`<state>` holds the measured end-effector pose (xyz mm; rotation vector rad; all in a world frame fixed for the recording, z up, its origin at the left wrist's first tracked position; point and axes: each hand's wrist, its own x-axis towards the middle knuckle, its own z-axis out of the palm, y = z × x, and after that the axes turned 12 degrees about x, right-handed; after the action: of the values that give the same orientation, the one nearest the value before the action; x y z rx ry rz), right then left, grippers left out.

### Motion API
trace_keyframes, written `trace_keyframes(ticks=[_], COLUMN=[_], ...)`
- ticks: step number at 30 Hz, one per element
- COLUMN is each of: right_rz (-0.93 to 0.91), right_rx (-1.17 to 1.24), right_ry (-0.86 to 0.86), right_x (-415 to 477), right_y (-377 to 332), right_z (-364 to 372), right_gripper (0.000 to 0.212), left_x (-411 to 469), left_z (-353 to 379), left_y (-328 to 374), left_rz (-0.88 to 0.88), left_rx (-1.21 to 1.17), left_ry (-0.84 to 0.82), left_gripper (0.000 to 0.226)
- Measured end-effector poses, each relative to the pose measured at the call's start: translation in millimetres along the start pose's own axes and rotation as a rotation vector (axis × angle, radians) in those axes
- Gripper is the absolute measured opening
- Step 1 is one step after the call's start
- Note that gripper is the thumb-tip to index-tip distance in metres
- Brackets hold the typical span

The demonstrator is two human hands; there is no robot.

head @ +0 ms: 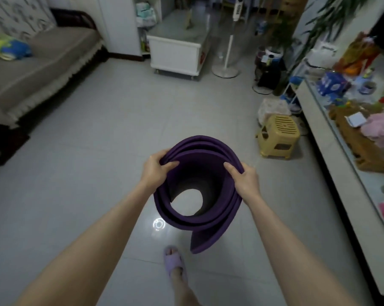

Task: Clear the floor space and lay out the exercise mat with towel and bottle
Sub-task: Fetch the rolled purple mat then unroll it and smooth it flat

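Observation:
A purple exercise mat [199, 149], loosely rolled, stands on end in front of me over the grey tiled floor [102, 133]. I look down its open core and see the floor through it. My left hand [155, 171] grips the roll's upper rim on the left, thumb inside the layers. My right hand [245, 177] grips the rim on the right, fingers over the edge. The mat's loose outer end [205, 241] hangs down near my slippered foot [174, 259]. A pink cloth [380, 127] lies on the right counter. No bottle can be made out with certainty.
A sofa [38, 69] runs along the left wall. A white cabinet on wheels [177, 51] and a fan stand [225, 69] sit at the far end. A yellow plastic stool [278, 135] stands right of the mat, beside a long cluttered counter [332, 138].

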<state>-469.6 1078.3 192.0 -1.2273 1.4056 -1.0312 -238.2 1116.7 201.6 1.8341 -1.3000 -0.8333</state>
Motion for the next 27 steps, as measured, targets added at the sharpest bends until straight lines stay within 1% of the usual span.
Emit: trace_keyframes(ticks=[3, 8, 16, 22, 27], right_rz=[0.001, 0.032, 0.055, 0.094, 0.148], right_rx=[0.003, 0.01, 0.002, 0.014, 0.07], right_ry=[-0.055, -0.133, -0.151, -0.053, 0.126], right_x=[50, 131, 234, 317, 371], right_y=[-3, -17, -40, -39, -28], right_z=[59, 157, 273, 360, 423], right_gripper=[0.026, 0.021, 0.024, 0.026, 0.023], left_x=[51, 143, 277, 411, 530], left_z=[-33, -92, -164, -204, -218], left_y=[-27, -61, -102, -146, -173], left_rz=[-0.034, -0.095, -0.133, -0.107, -0.041], left_rx=[0.008, 0.042, 0.051, 0.066, 0.109], left_ry=[0.05, 0.098, 0.081, -0.049, -0.21], left_gripper=[0.034, 0.033, 0.033, 0.034, 0.036])
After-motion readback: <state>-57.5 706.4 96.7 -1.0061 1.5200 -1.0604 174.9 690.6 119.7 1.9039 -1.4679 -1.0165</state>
